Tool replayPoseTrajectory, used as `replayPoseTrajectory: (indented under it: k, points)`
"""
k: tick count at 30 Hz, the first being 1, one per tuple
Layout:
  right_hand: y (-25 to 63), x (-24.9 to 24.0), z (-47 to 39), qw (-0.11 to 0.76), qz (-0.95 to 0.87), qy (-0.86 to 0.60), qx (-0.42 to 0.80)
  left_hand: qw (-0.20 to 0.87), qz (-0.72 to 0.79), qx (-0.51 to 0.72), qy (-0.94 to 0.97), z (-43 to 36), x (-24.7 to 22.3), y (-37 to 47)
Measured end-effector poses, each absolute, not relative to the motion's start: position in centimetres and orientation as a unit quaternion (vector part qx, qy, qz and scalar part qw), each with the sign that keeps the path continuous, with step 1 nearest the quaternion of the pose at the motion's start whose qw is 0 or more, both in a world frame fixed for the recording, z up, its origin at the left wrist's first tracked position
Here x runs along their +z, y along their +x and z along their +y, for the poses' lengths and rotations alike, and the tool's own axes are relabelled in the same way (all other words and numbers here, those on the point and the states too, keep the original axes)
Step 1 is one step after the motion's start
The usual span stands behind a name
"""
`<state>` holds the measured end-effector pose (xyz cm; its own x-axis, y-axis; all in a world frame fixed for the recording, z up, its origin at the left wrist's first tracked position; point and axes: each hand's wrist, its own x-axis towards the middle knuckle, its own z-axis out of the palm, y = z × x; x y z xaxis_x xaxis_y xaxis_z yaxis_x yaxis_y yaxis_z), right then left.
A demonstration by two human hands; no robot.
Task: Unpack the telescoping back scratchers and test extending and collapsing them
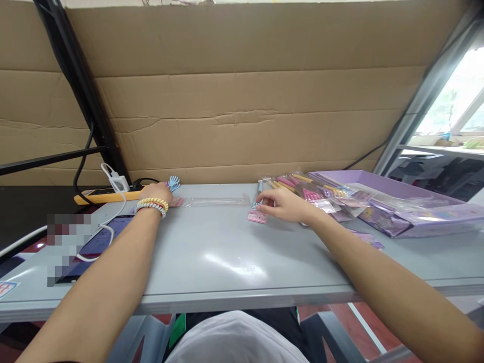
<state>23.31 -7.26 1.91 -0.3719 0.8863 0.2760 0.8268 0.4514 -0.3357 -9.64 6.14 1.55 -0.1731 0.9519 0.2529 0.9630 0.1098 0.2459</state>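
My left hand (pixel 156 191), with beaded bracelets on its wrist, rests at the back left of the table. Its fingers are mostly hidden, but they seem closed around a thin stick with a light-blue, hand-shaped end (pixel 174 182). Beside that hand a clear plastic sleeve (pixel 215 201) lies flat, with a pink card (pixel 176 202) at its left end. Right of the sleeve, the bent fingers of my right hand (pixel 280 203) are on a slim blue packaged stick (pixel 259 187). A pink card (pixel 257 216) shows at the near end of this package.
Several packaged sticks with coloured ends (pixel 302 187) are heaped right of my right hand, against an open purple box (pixel 401 227). A yellow power strip (pixel 109 195) with white cables and a dark-blue tablet-like device (pixel 102 242) lie left. Cardboard (pixel 242 91) walls the back.
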Motion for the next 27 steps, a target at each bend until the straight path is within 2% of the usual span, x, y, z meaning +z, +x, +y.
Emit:
replayPoseTrajectory:
  k: [8,20,23,27]
  points:
    - [23.1,2.1,-7.4,0.201,-0.825,-0.524,0.073,0.043,-0.781,-0.092,-0.617,5.4,2.2,-8.9]
    - [23.1,2.1,-7.3,0.202,-0.826,-0.521,0.071,0.071,-0.749,-0.086,-0.654,4.3,2.5,-7.3]
    - [23.1,2.0,-7.3,0.207,-0.823,-0.524,0.072,0.066,-0.692,-0.095,-0.712,4.2,2.3,-6.0]
    - [23.2,1.9,-7.3,0.211,-0.822,-0.525,0.071,0.012,-0.529,-0.111,-0.841,4.6,1.0,-4.5]
